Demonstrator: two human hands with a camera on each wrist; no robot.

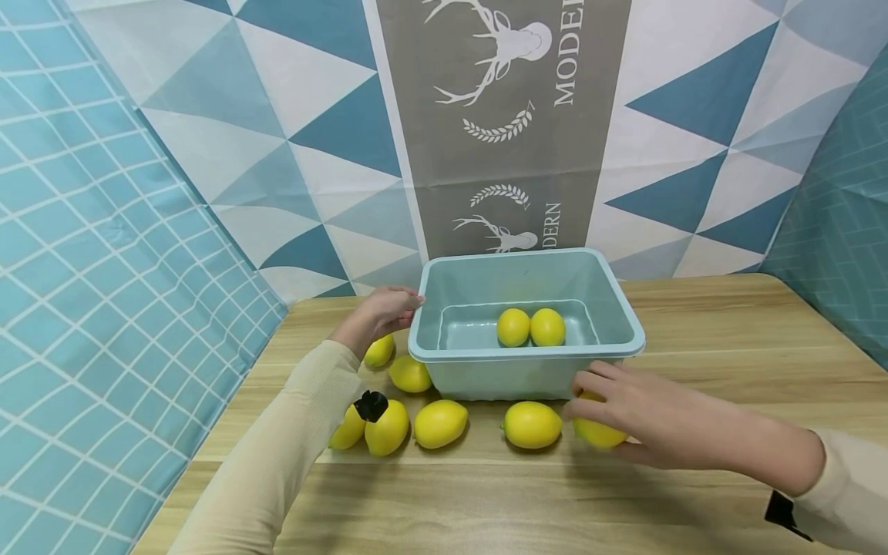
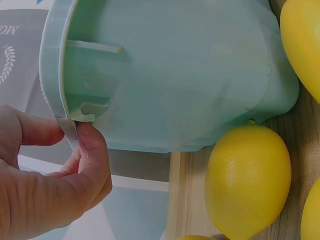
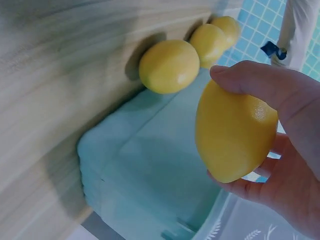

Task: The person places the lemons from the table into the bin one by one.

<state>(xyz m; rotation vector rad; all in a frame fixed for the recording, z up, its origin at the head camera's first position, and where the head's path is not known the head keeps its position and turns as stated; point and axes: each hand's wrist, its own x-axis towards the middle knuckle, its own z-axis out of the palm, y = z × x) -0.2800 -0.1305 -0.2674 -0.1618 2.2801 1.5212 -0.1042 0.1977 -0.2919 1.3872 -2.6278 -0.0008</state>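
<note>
A pale blue-green plastic bin [image 1: 513, 378] stands on the wooden table, with two lemons [image 1: 513, 327] lying together on its floor. My left hand [image 1: 385, 308] pinches the bin's left rim between thumb and fingers, as the left wrist view shows close up [image 2: 65, 170]. In my right hand [image 1: 645, 416] is a lemon [image 3: 235, 130], gripped between thumb and fingers in front of the bin's near right corner. Just left of that hand, another lemon [image 1: 532, 425] lies on the table.
Several more lemons lie in front of the bin and along its left side, among them one lemon [image 1: 440, 424] near the bin's front and one [image 1: 411, 374] by its left corner. Patterned cloth [image 1: 333, 139] hangs behind the wooden table [image 1: 486, 501]; blue tiled cloth [image 1: 90, 270] flanks the left.
</note>
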